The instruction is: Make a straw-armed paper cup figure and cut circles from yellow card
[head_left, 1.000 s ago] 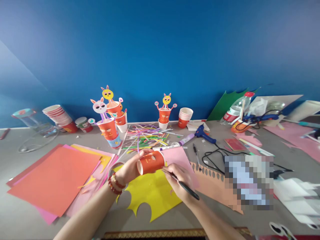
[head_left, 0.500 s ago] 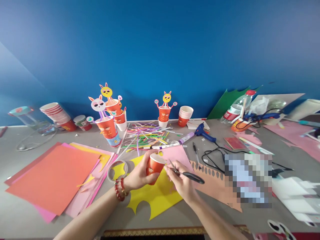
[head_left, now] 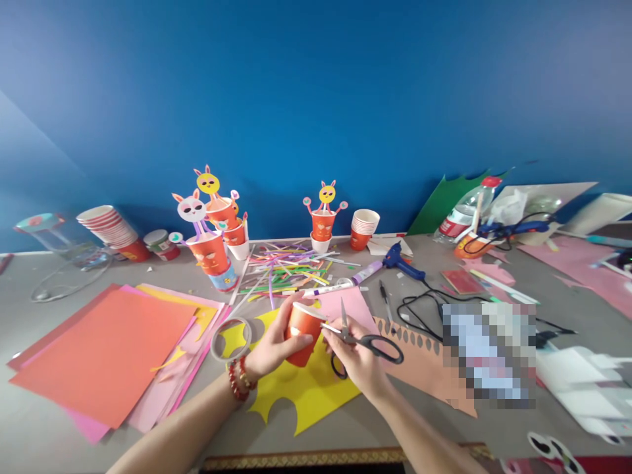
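Grey tabletop (head_left: 39, 428) underlies tapered paper cup (head_left: 307, 322) and splayed scissors (head_left: 346, 335).

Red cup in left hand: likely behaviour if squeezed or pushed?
The red cup is probably light and easily dented: it looks like paper. On its side, it would likely roll in an arc, given its taper. Standing, it might tip, as its base looks narrow.

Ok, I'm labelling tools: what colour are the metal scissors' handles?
The head view shows black looped handles.
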Tool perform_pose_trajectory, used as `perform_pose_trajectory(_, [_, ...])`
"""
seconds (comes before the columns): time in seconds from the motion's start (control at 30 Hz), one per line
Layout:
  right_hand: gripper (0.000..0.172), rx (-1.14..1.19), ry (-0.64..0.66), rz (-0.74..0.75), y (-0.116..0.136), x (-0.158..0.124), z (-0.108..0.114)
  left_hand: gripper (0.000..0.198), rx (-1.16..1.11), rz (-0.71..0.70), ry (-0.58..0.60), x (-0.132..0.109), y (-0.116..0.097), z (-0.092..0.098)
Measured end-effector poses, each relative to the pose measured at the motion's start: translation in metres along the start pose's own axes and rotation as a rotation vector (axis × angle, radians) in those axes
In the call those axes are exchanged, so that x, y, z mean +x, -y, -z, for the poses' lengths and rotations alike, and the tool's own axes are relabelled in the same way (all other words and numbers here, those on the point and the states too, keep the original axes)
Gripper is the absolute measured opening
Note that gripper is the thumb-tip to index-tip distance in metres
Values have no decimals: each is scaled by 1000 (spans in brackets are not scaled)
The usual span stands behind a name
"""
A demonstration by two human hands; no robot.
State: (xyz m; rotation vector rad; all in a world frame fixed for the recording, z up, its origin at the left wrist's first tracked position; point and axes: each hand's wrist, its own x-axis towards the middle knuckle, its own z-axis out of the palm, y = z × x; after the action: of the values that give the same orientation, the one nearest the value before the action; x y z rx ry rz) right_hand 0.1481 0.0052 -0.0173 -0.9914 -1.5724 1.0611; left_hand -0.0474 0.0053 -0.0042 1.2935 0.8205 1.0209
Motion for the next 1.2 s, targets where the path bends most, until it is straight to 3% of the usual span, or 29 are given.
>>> perform_pose_trajectory(0.17, [24, -238, 58, 190, 7, 3, 6, 74, 29, 51, 39, 1, -11, 3])
perform_pose_trajectory(0.33, [21, -417, 220, 408, 6, 11, 11, 69, -31, 335, 122, 3, -17, 16])
perform_pose_trajectory(0.57, [27, -717, 366, 652, 8, 14, 11, 61, -174, 496, 162, 4, -12, 27])
perform_pose_trajectory(0.67, [25, -610, 317, 572, 9, 13, 11, 58, -179, 472, 127, 3, -13, 25])
perform_pose_trajectory(0.77, [22, -398, 239, 357, 8, 11, 11, 63, -147, 431, 110, 4, -15, 23])
perform_pose_trajectory(0.9, [30, -289, 192, 151, 5, 8, 8, 67, -120, 463, 124, 5, -21, 22])
perform_pose_trajectory(0.97, [32, -288, 210, 142, 6, 8, 7, 68, -101, 493, 121, 5, -23, 23])
perform_pose_trajectory(1.07, [31, -309, 324, 252, 10, 12, 10, 67, -60, 520, 127, 4, -26, 24])
perform_pose_trajectory(1.2, [26, -336, 443, 371, 15, 14, 15, 67, -100, 540, 226, 4, -25, 29])
